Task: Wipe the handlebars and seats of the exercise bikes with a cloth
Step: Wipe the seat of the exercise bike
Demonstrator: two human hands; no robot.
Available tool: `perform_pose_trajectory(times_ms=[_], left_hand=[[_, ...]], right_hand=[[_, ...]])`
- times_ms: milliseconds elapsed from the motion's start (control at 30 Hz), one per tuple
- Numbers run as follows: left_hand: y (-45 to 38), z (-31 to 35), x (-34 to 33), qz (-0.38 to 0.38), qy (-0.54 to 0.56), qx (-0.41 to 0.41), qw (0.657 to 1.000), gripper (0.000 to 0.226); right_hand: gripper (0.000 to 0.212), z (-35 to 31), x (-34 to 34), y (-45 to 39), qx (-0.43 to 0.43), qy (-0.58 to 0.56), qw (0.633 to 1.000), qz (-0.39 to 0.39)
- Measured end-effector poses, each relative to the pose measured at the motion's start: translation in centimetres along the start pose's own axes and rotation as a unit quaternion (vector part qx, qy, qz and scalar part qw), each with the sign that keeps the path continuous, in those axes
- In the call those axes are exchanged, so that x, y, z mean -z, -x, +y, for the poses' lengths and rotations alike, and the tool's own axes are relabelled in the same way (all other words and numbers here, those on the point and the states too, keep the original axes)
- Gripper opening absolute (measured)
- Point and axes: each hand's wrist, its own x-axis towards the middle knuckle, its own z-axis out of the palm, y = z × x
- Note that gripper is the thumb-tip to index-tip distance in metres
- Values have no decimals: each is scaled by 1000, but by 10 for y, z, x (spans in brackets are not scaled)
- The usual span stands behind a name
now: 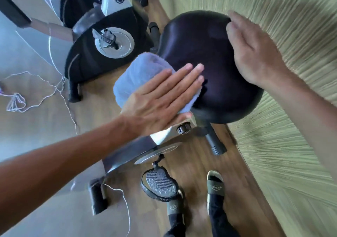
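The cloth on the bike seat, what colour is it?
Light blue cloth, head view.

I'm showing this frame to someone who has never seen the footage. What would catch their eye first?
Probably the big black seat in the middle, with the left hand pressing a pale blue cloth flat against its left edge. The right hand rests on the seat's far right rim. Below, a pedal hangs beside the person's sandalled feet on the wooden floor.
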Motion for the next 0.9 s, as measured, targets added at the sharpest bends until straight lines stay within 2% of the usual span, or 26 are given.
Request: perform_pose_trajectory(times_ms=[133,267,333,400,533,633,700,767,833,900], left_hand=[[-45,23,-8,46,29,-24,998,67],[-8,-4,-6,34,-2,-118,992,68],[19,-13,-4,21,-19,-150,988,66],[25,-3,-9,26,-18,-146,989,64],[3,36,-21,88,-33,-141,985,65],[6,14,-16,55,-20,-181,982,66],[28,-12,-11,21,-79,-209,975,65],[40,-33,-7,14,-153,-198,968,75],[26,-31,-9,55,-157,-202,965,79],[-6,-9,-13,103,-132,-249,954,74]], right_hand=[[54,-4,1,5,-24,-46,998,29],[40,-2,3,11,-32,-77,996,16],[46,-2,3,13,-31,-90,995,19],[55,1,1,14,-18,-92,995,27],[63,8,-4,8,-6,-114,993,25],[67,9,-6,5,-8,-108,994,28],[66,7,-7,5,-6,-113,993,32],[66,8,-6,7,-16,-125,991,37],[72,11,-4,8,-13,-149,988,48],[75,11,-3,4,-28,-179,981,71]])
